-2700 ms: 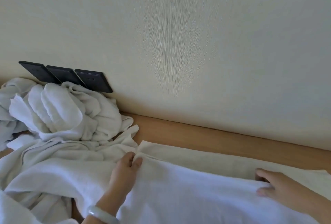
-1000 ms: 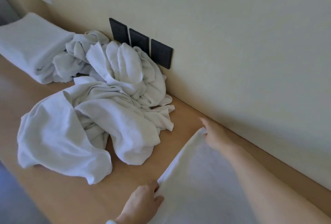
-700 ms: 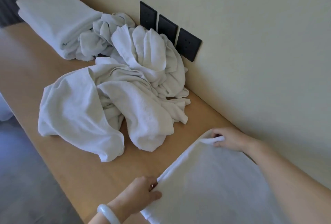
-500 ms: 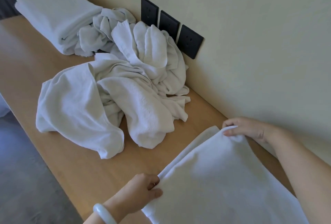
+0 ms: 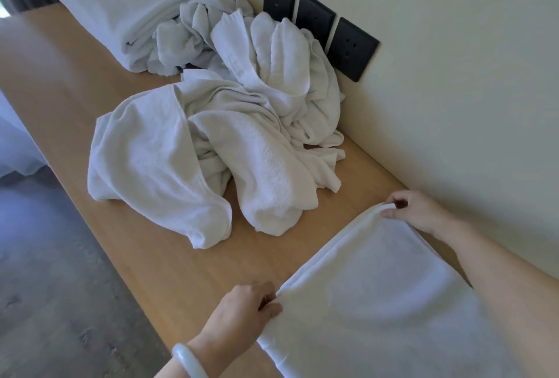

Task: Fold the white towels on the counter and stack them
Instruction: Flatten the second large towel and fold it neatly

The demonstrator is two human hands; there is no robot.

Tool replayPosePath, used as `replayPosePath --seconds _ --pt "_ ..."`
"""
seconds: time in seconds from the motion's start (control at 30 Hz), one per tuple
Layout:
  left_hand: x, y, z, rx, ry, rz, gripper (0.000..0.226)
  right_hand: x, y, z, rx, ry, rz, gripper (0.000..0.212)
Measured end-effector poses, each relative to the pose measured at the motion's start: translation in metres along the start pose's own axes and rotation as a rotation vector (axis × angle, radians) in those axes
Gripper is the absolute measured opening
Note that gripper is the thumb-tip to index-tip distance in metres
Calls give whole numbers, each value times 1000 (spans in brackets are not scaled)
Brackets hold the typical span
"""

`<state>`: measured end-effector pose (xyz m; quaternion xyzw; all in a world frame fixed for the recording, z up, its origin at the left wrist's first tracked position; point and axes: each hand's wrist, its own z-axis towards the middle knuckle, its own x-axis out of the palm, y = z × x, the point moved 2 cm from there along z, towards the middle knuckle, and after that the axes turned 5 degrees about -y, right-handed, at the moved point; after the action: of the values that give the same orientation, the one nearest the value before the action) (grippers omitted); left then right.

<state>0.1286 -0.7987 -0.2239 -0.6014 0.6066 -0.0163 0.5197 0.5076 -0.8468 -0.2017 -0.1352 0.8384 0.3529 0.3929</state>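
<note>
A light wooden counter (image 5: 75, 81) meets a cream wall (image 5: 453, 45) bearing three black socket plates (image 5: 314, 19), above grey floor (image 5: 60, 287).

Soft daylight falls evenly (bluer at left), with faint shadows and wide-angle bending at the edges.

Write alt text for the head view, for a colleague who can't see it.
The left hand and right hand each pinch a corner of a white towel lying on the wooden counter. Farther along sit a crumpled towel pile, a folded stack and three black wall plates.
</note>
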Motion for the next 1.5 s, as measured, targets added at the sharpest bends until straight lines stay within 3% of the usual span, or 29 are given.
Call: replayPosePath --seconds 0.17,0.27,0.33,0.4,0.47,0.57,0.67,0.73,0.83,0.87,0.93,1.0,1.07,1.23,1.3,1.4,1.5 --pt "-9 -6 3 15 -97 68 24 -13 0 14 69 -126 21 18" --pt "-16 -13 19 -63 -163 247 26 13 14 27 58 -245 -66 23" --pt "-16 -13 29 -110 -91 313 39 30 25 34 106 -303 -183 25" --pt "-17 -11 34 -107 -11 335 39 33 36 36 177 -339 -336 24" --pt "-20 -8 37 -111 36 248 35 29 48 37 185 -435 -329 18" --pt "-29 -4 39 -133 19 96 26 35 70 33 49 -535 -99 26" --pt "-42 12 41 -226 -3 133 34 67 95 9 -105 -320 121 47" --pt "-46 17 38 -231 -33 230 40 87 101 -23 -208 -368 83 60" --pt "-29 -8 31 210 -343 542 47 137 92 -90 -266 -605 14 59" --pt "-16 -19 28 386 -381 533 48 160 87 -113 -269 -606 -7 56" --pt "12 -24 32 598 -278 517 55 201 76 -152 -274 -562 -130 51" --pt "24 -17 40 633 -141 576 61 218 46 -177 -256 -534 -245 53" --pt "25 -6 48 643 -106 632 64 208 2 -193 -162 -531 -323 56" --pt "27 -1 48 676 -139 659 62 170 -107 -249 342 -566 -317 67" --pt "30 0 49 662 -162 663 62 164 -134 -274 464 -573 -314 71" --pt "46 -19 47 665 -198 672 63 160 -135 -287 446 -608 -325 68" --pt "92 -72 33 863 -83 704 61 166 -104 -273 219 -604 -344 60"
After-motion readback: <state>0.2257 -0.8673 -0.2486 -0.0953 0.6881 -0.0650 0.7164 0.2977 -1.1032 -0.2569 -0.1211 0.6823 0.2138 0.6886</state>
